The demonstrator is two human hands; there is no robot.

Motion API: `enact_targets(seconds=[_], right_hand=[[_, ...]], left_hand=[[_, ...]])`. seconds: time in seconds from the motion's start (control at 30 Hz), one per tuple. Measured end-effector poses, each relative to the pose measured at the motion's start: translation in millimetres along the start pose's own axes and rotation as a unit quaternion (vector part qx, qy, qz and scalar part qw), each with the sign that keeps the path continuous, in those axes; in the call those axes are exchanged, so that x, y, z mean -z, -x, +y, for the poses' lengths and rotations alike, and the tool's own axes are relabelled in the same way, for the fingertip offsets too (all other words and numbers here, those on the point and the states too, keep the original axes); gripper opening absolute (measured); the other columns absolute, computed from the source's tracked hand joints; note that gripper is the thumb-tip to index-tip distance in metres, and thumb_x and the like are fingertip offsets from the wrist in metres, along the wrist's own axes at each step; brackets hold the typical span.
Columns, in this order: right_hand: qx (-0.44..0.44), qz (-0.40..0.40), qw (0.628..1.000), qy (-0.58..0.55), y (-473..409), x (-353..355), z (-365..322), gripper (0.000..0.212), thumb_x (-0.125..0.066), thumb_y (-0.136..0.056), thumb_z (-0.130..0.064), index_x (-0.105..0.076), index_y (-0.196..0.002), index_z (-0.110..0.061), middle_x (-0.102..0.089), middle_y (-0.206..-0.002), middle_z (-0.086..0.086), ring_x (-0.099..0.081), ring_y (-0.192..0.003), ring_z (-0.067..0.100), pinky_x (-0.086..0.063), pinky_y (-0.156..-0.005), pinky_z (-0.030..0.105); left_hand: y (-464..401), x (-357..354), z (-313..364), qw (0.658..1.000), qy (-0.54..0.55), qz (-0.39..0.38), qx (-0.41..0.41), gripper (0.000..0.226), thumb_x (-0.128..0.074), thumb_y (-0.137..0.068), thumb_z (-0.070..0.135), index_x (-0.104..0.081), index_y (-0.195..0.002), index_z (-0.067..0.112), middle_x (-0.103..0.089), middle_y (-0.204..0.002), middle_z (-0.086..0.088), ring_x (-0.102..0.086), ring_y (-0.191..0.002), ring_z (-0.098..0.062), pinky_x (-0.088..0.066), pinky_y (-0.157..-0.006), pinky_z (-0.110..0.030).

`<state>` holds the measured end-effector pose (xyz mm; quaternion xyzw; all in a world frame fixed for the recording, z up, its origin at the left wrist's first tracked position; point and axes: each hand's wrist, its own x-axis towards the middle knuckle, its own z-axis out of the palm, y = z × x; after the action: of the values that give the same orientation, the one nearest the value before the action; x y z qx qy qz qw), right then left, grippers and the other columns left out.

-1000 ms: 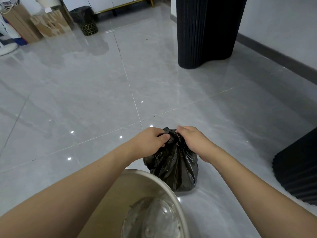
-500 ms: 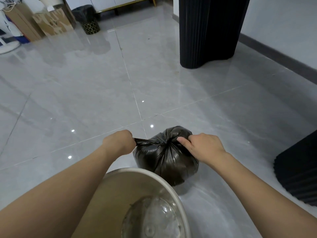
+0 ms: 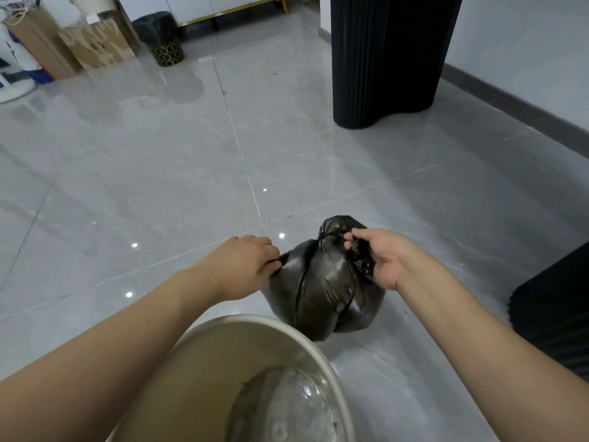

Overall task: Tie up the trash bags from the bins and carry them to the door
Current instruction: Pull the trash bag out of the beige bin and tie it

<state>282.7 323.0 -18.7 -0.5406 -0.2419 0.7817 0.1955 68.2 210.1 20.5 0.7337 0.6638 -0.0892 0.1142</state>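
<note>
Hands [image 3: 245, 269] [image 3: 385, 260] in grip on trash bag [image 3: 322, 298] ends.

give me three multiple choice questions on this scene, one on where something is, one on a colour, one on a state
1. Where is the bag?
A. inside the bin
B. on the floor beyond the bin
C. on a cardboard box

2. What colour is the bag?
A. white
B. blue
C. black

3. What are the hands doing?
A. each grips a part of the bag
B. both rest flat on the floor
C. both hold the bin rim

Answers:
1. B, it sits on the floor just past the rim of the bin.
2. C, its plastic is glossy black.
3. A, the left hand grips plastic at the bag's left side and the right hand pinches a crumpled end at its top right.
</note>
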Motion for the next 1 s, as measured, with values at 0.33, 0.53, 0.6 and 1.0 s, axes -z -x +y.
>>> enact_targets(seconds=[0.33, 0.53, 0.6, 1.0], right_hand=[[0.155, 0.106, 0.964, 0.186, 15, -1, -12, 0.026, -0.055, -0.093, -0.022, -0.055, -0.067, -0.018, -0.054, -0.076, 0.011, -0.050, -0.066, 0.022, -0.035, -0.053, 0.025], [0.004, -0.096, 0.987, -0.126, 2, -9, 14, 0.022, -0.048, -0.099, -0.024, -0.056, -0.080, -0.017, -0.037, -0.041, -0.006, -0.028, -0.029, 0.006, -0.018, -0.031, 0.013], [0.059, -0.075, 0.990, -0.100, -5, -12, 30, 0.016, -0.048, -0.098, -0.018, -0.063, -0.094, -0.015, -0.041, -0.050, -0.004, -0.027, -0.032, 0.005, -0.014, -0.031, 0.014], [0.139, -0.057, 0.968, 0.202, -24, -10, 71, 0.044, -0.051, -0.061, -0.014, -0.075, -0.097, -0.023, -0.073, -0.103, 0.002, -0.066, -0.104, 0.028, -0.050, -0.099, 0.046]], left_hand=[[-1, 8, 18, 0.998, 0.037, 0.040, -0.004, 0.022, -0.039, -0.101, 0.031, -0.044, -0.081, 0.025, -0.051, -0.089, 0.007, -0.053, -0.083, -0.018, -0.046, -0.072, -0.034], [0, 10, 41, 0.991, 0.129, -0.046, -0.013, 0.025, -0.041, -0.102, 0.030, -0.054, -0.091, 0.012, -0.056, -0.077, 0.003, -0.053, -0.073, -0.020, -0.044, -0.070, -0.035], [0, 11, 46, 0.987, 0.150, -0.054, -0.014, 0.021, -0.042, -0.102, 0.028, -0.053, -0.092, 0.013, -0.056, -0.079, 0.003, -0.052, -0.074, -0.019, -0.042, -0.070, -0.033], [-12, 12, 42, 0.959, 0.264, 0.014, 0.098, 0.030, -0.045, -0.102, 0.021, -0.047, -0.072, 0.026, -0.046, -0.067, 0.012, -0.043, -0.060, -0.003, -0.032, -0.052, -0.013]])
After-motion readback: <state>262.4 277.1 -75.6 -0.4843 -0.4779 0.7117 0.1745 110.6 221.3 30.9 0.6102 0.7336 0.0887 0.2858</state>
